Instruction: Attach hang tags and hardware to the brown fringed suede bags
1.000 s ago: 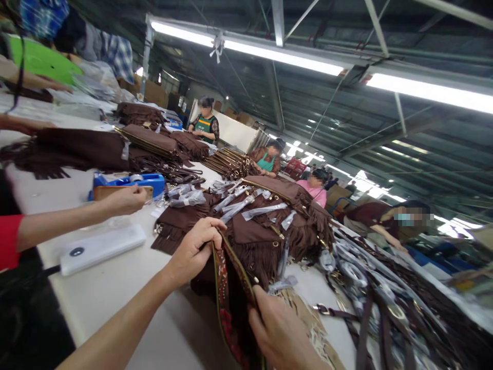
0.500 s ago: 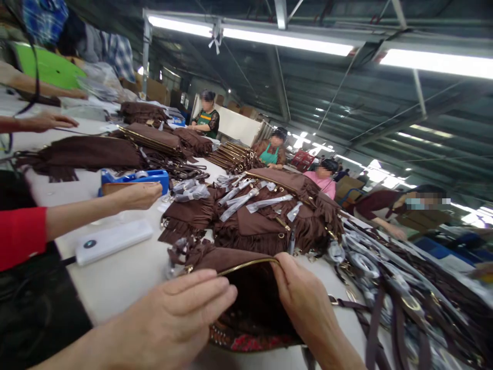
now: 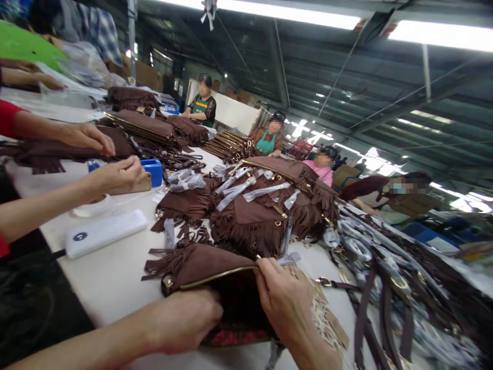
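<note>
A brown fringed bag point(image 3: 215, 262) lies in front of me, its gold-zippered mouth gaping to show a dark inside. Red patterned material shows along its near edge. My right hand point(image 3: 287, 303) pinches the zipper edge at the right end of the opening. At the left of the mouth is my left hand point(image 3: 185, 316), its fingers curled and slightly blurred, the tips hidden at the dark opening. Whatever they may hold does not show. Light stringy tassels on a tan piece point(image 3: 325, 318) lie beside my right wrist.
Beyond stands a pile of brown fringed bags point(image 3: 250, 221) with plastic-wrapped parts. Straps point(image 3: 379, 303) spread over the right side. A white device point(image 3: 106, 234) and blue tape dispenser point(image 3: 154, 172) are at left, near a co-worker's hands point(image 3: 119, 177). More people work farther back.
My left hand has gone from outstretched fingers over the opening to curled fingers at the bag's mouth. My right hand keeps its hold. The co-worker's hands at left have come closer together.
</note>
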Available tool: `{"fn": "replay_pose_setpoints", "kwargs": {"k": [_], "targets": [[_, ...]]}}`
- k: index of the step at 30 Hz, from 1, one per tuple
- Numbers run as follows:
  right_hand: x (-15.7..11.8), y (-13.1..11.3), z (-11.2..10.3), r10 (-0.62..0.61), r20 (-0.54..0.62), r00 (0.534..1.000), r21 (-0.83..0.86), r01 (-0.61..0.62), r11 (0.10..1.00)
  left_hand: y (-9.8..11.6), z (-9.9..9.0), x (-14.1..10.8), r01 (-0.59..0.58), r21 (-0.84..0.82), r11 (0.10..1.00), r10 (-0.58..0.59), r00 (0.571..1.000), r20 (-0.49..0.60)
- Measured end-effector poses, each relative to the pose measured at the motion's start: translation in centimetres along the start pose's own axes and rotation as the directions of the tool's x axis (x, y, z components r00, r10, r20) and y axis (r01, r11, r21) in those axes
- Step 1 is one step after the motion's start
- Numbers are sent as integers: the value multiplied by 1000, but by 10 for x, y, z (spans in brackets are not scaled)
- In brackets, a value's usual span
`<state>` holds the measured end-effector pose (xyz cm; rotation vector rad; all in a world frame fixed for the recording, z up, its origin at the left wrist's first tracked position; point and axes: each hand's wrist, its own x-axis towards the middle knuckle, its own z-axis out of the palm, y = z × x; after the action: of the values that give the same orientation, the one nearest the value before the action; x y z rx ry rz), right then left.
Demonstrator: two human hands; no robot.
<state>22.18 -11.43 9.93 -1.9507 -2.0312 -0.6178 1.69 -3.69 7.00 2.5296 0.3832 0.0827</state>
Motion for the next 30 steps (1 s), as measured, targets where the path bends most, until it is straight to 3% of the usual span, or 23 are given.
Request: {"fn": "replay_pose_setpoints", "kwargs": {"k": [4,7,10,12,15,19,22,24,26,30], "targets": [[-25,-17,19,-13,158,987,22,10,1000,10,-15,4,17,-341,940,-47,996,-80],[-40,-20,28,9,298,955,82,-35,996,8,-5,9,41,-421,906,-88,992,-93],[-47,-8,19,24,416,909,265,-147,953,1,5,11,89,-475,875,-121,992,-37],[-52,12,7,83,479,874,336,-269,903,-7,8,11,126,-507,853,-157,987,-19],[-69,59,-7,298,524,798,269,-487,831,-23,15,9,138,-480,866,-183,982,-48],[-113,141,-21,573,436,694,84,-665,742,-45,40,10,137,-384,913,-206,968,-144],[-145,189,-29,705,364,609,-24,-750,661,-52,60,12,131,-363,922,-237,935,-265],[-161,207,-30,749,348,564,-53,-786,616,-54,66,12,120,-362,924,-230,933,-278],[-176,216,-30,775,351,526,-65,-812,580,-56,65,13,102,-368,924,-195,955,-224],[-205,212,-34,809,371,455,-100,-847,522,-55,51,16,141,-385,912,-182,981,-73]]}}
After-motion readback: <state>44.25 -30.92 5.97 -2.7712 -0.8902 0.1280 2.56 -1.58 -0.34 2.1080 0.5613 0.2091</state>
